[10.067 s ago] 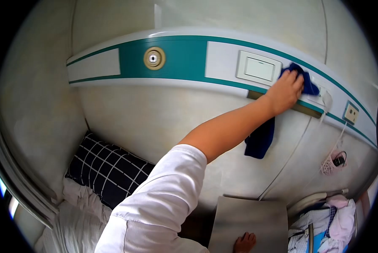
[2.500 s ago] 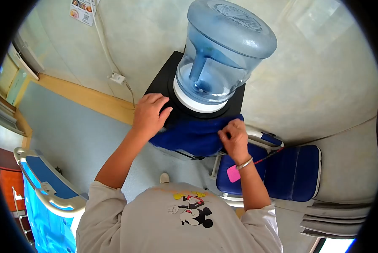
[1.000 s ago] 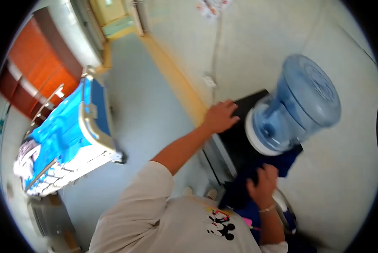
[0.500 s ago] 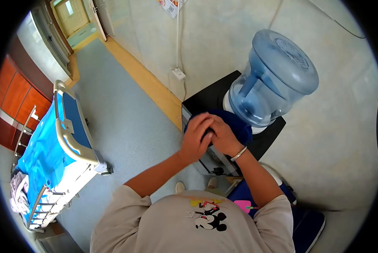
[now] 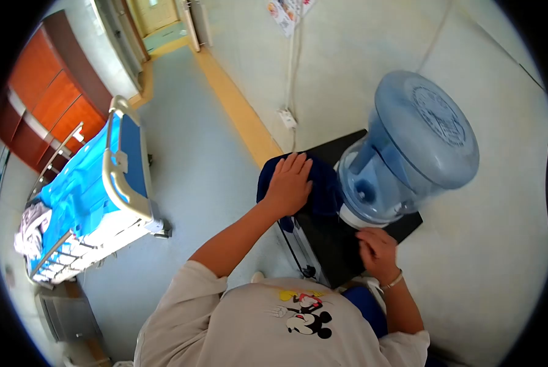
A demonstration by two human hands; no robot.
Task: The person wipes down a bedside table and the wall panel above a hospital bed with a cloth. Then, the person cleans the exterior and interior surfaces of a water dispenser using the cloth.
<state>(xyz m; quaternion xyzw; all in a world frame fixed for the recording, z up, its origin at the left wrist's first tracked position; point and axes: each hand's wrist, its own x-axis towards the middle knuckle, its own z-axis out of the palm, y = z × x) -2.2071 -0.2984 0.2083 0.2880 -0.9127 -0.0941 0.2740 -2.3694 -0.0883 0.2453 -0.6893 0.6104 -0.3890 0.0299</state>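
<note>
Navy cloth [image 5: 326, 191] lay under the flattened left hand [image 5: 288, 185], fingers slightly spread, at the edge of the black water dispenser [image 5: 329, 246]; the right hand [image 5: 380, 252] curled loosely just beside the water bottle [image 5: 422, 136].

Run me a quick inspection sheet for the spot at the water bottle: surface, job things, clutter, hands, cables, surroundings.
Surface: black top, partly covered at its left end.
Job things: dark blue cloth bunched there, draped over the edge; blue water bottle inverted on the top.
Clutter: nothing seen.
Hands: left hand spread on the cloth; right hand beside the bottle's base, contact unclear.
Cables: white cable down the wall to a white block; lower run partly hidden.
Surroundings: bed with blue cover, orange-red cabinet, grey floor.
</note>
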